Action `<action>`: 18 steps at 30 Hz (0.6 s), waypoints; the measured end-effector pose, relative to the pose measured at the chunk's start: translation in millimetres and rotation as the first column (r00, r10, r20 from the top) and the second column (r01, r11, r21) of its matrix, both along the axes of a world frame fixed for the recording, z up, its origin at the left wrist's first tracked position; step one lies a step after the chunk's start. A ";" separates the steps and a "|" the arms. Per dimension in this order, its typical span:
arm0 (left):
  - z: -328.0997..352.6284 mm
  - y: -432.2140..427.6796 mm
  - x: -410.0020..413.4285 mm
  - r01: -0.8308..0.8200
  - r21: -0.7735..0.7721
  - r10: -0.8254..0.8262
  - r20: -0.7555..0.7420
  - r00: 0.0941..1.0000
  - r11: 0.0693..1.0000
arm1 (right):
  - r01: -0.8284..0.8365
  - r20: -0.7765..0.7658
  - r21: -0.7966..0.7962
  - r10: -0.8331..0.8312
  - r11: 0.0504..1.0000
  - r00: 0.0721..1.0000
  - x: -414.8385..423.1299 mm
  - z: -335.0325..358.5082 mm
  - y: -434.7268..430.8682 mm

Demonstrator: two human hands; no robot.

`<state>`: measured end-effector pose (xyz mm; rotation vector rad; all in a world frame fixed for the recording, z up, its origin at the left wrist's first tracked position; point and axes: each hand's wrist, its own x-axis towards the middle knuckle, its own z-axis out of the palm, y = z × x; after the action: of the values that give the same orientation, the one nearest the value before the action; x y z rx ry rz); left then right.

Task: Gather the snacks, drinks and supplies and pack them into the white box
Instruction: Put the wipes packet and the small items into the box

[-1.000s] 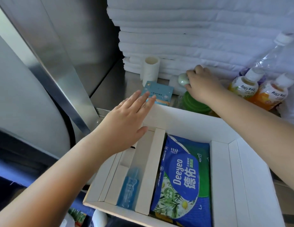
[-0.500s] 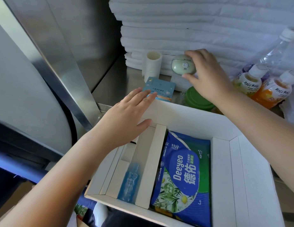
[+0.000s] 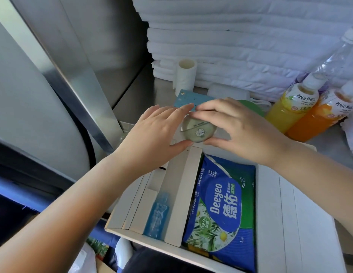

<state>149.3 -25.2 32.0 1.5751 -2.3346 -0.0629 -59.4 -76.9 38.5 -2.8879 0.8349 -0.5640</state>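
Note:
A small round pale-green case (image 3: 198,129) hangs above the far rim of the white box (image 3: 301,209). My right hand (image 3: 238,129) grips it from the right, and my left hand (image 3: 158,133) pinches its left side between fingers and thumb. Inside the box lie a blue-green Deeyeo wipes pack (image 3: 221,209) and a small blue bottle (image 3: 157,215) in a narrow left compartment. Behind the box sit a teal card pack (image 3: 189,99), a green lid (image 3: 250,107), a yellow Mogu Mogu bottle (image 3: 292,109) and an orange one (image 3: 321,117).
A stack of folded white towels (image 3: 240,46) fills the back of the steel shelf. A white paper roll (image 3: 185,73) stands before it, with a clear bottle (image 3: 341,54) at far right. A slanted metal panel (image 3: 59,75) borders the left.
My right hand carried the green case from the towels down toward the box. My left hand rose from the box's rim and took hold of the case's left side.

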 end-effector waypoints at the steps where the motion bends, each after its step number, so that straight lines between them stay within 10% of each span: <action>1: 0.3 -0.1 -0.4 0.002 0.003 -0.002 0.001 1.000 1.000 | -0.005 0.005 0.006 0.005 1.000 1.000 0.9 -0.9 -1.1; 18: 1.8 5.1 0.8 -0.038 0.025 0.039 -0.029 0.999 0.999 | 0.191 0.119 0.269 -0.229 0.944 0.966 -18.4 3.8 -18.5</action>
<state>150.2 -20.1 33.8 1.6196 -2.2889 -0.1052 -77.8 -95.4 42.2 -2.5080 1.1111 -0.6297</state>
